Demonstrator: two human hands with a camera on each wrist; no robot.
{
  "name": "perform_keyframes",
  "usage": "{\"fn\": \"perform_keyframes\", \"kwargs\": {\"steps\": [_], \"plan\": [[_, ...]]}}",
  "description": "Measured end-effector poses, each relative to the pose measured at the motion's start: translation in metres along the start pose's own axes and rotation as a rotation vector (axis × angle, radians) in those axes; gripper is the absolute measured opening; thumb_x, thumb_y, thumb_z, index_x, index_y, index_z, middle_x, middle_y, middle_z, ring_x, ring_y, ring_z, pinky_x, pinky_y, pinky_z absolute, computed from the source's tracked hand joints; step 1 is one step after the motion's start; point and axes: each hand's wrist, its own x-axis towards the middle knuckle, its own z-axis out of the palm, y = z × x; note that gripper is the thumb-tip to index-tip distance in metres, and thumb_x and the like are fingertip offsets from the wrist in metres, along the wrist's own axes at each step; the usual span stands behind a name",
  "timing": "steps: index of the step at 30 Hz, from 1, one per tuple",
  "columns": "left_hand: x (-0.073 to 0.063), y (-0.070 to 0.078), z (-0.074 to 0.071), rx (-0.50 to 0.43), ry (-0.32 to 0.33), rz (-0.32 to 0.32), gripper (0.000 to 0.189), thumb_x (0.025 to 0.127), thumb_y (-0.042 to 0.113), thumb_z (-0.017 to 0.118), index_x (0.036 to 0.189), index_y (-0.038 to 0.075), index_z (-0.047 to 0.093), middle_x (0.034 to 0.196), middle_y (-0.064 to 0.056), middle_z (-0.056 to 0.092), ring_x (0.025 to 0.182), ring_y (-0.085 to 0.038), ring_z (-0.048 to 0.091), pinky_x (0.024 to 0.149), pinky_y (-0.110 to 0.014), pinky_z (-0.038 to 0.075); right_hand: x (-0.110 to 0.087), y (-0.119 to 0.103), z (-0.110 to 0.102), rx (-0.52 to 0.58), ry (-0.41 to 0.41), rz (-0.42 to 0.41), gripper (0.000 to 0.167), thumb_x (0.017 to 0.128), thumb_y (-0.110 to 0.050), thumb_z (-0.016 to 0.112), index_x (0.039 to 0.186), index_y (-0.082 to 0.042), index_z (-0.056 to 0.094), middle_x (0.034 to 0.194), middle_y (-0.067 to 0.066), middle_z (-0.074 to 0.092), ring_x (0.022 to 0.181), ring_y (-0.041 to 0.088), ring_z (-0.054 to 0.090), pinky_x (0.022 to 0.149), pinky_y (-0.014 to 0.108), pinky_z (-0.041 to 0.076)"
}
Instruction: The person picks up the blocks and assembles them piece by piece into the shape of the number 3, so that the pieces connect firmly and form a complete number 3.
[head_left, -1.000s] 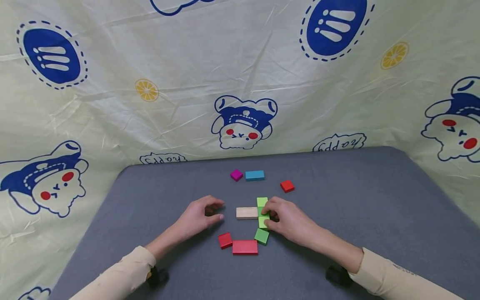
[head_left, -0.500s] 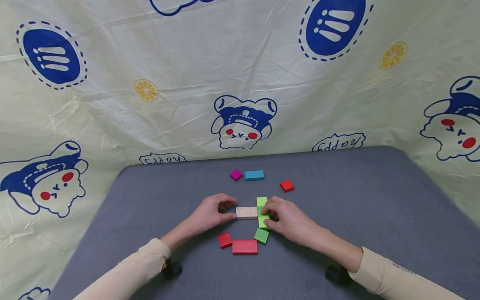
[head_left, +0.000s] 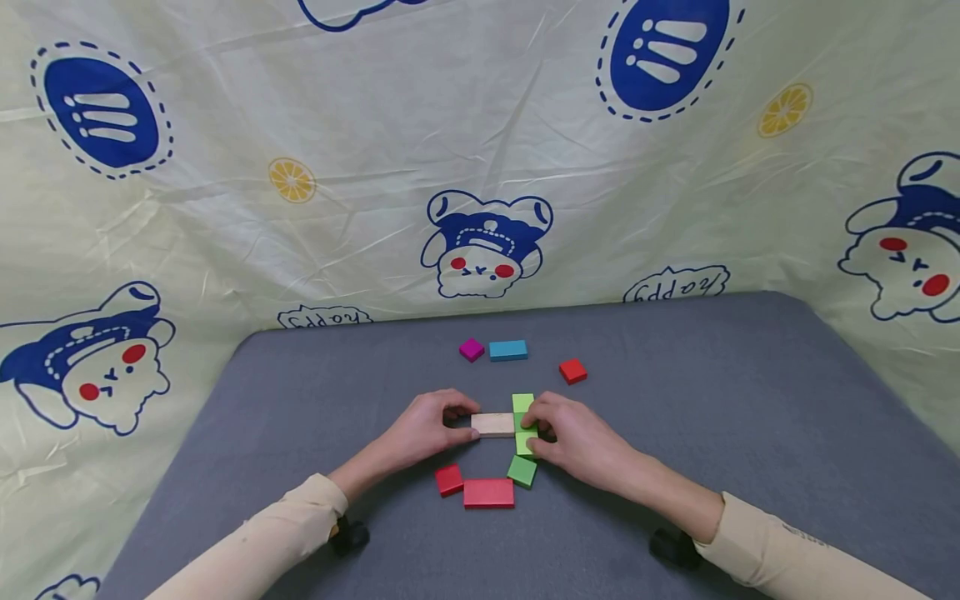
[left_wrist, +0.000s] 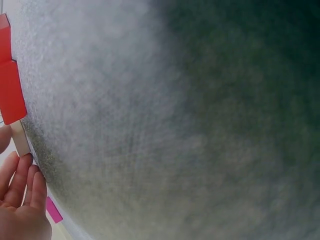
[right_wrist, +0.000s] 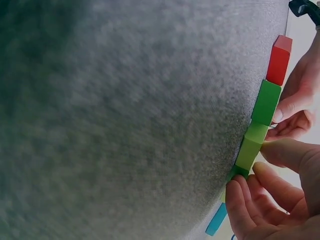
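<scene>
My left hand (head_left: pixel 429 423) is at the left end of a plain wooden block (head_left: pixel 492 426), thumb and fingers at its near and far sides. In the left wrist view that wooden block (left_wrist: pixel 20 139) shows between thumb and fingertips. The block's right end meets a column made of a light green block (head_left: pixel 522 402), a green block (head_left: pixel 520 422) and another light green block (head_left: pixel 524 443). My right hand (head_left: pixel 581 437) holds the column from the right. In the right wrist view its thumb touches the nearer light green block (right_wrist: pixel 251 146), fingertips by the green one.
Nearer me, a tilted green block (head_left: pixel 522 472), a long red block (head_left: pixel 489 493) and a small red block (head_left: pixel 449 480) form a curve. Farther off lie a magenta block (head_left: pixel 472 350), a blue block (head_left: pixel 508 351) and a red block (head_left: pixel 573 371) on the grey tabletop (head_left: pixel 330 375).
My left hand has moved right from beside the wooden block to its left end. The right hand stays at the green column, and the blocks look unmoved.
</scene>
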Motion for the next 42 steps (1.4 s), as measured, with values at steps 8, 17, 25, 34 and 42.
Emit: {"fn": "perform_keyframes", "kwargs": {"steps": [8, 17, 25, 34, 42], "plan": [[0.0, 0.0, 0.001, 0.026, 0.004, 0.003, 0.027, 0.087, 0.018, 0.075, 0.114, 0.015, 0.071, 0.105, 0.008, 0.063, 0.094, -0.01, 0.057, 0.085, -0.03, 0.049, 0.001, -0.002, -0.001, -0.021, -0.004, 0.014, 0.02, 0.083, -0.013, 0.078, 0.102, -0.013, 0.072, 0.097, -0.006, 0.057, 0.082, 0.01, 0.055, 0.075, 0.031, 0.049], [-0.001, 0.0, 0.001, 0.043, 0.008, 0.001, 0.027, 0.088, 0.018, 0.075, 0.114, 0.015, 0.071, 0.105, 0.007, 0.063, 0.094, -0.011, 0.057, 0.086, -0.03, 0.049, 0.0, 0.003, -0.012, -0.018, 0.055, 0.014, 0.027, 0.085, -0.013, 0.077, 0.111, -0.012, 0.071, 0.104, -0.002, 0.063, 0.089, 0.014, 0.058, 0.08, 0.035, 0.051], [-0.001, 0.001, 0.001, 0.054, 0.008, -0.005, 0.027, 0.088, 0.019, 0.075, 0.114, 0.015, 0.071, 0.105, 0.007, 0.063, 0.095, -0.011, 0.056, 0.086, -0.03, 0.048, 0.004, 0.029, -0.029, -0.002, 0.057, -0.006, 0.03, 0.088, -0.014, 0.074, 0.117, -0.011, 0.068, 0.112, 0.002, 0.065, 0.093, 0.019, 0.061, 0.081, 0.04, 0.051], [-0.001, 0.0, 0.002, 0.06, 0.0, -0.01, 0.028, 0.088, 0.019, 0.075, 0.115, 0.015, 0.071, 0.106, 0.006, 0.063, 0.095, -0.011, 0.056, 0.086, -0.03, 0.049, 0.016, 0.06, -0.045, 0.027, 0.07, -0.073, 0.029, 0.09, -0.014, 0.071, 0.118, -0.009, 0.067, 0.112, 0.003, 0.064, 0.096, 0.018, 0.061, 0.083, 0.041, 0.05], [-0.001, -0.001, 0.002, 0.07, 0.007, -0.015, 0.028, 0.088, 0.019, 0.075, 0.115, 0.015, 0.071, 0.106, 0.005, 0.063, 0.095, -0.011, 0.056, 0.086, -0.03, 0.049, 0.03, 0.078, -0.058, -0.044, 0.057, -0.097, 0.029, 0.089, -0.01, 0.073, 0.118, -0.01, 0.068, 0.114, 0.003, 0.063, 0.102, 0.024, 0.059, 0.088, 0.046, 0.05]]}}
